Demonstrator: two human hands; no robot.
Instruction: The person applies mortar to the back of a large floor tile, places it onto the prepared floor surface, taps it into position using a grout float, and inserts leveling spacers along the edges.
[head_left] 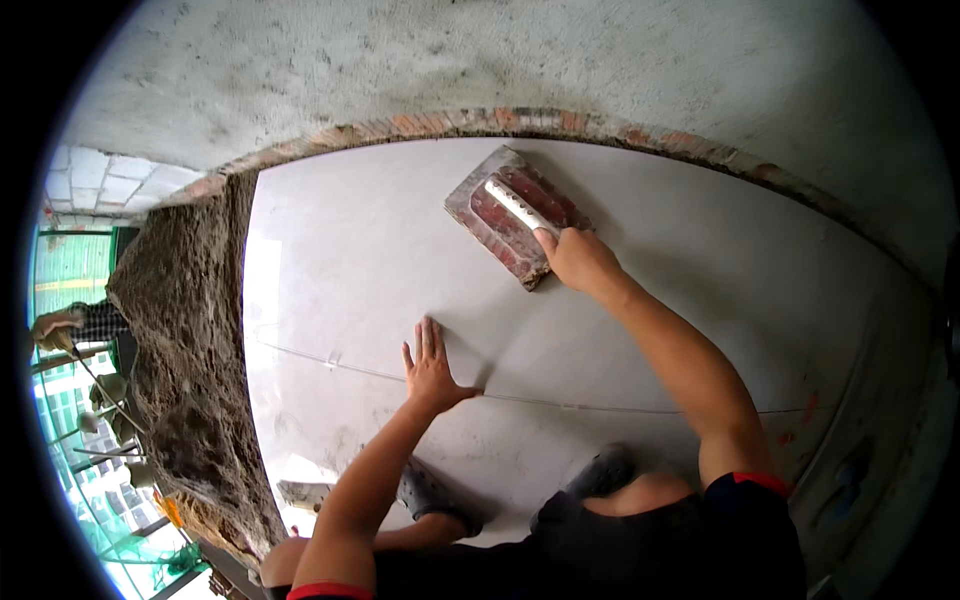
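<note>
My right hand (583, 262) is closed around the near end of the white handle of a hand float (500, 228). Its red, mortar-stained rectangular body lies at a slant on a large pale floor tile (340, 250), close to the wall. My left hand (432, 375) rests flat with fingers spread near a tile joint, its thumb stretched along that line. Thin spacer clips (332, 360) stick up from the joint. The float's underside is hidden against the tile.
Rough brown mortar (195, 330) is heaped along the left edge of the tiles. A grey plastered wall (480, 60) with exposed brick at its foot borders the far side. My dark clogs (435, 495) stand on the near tile. Another person (95, 322) holds a long-handled tool at far left.
</note>
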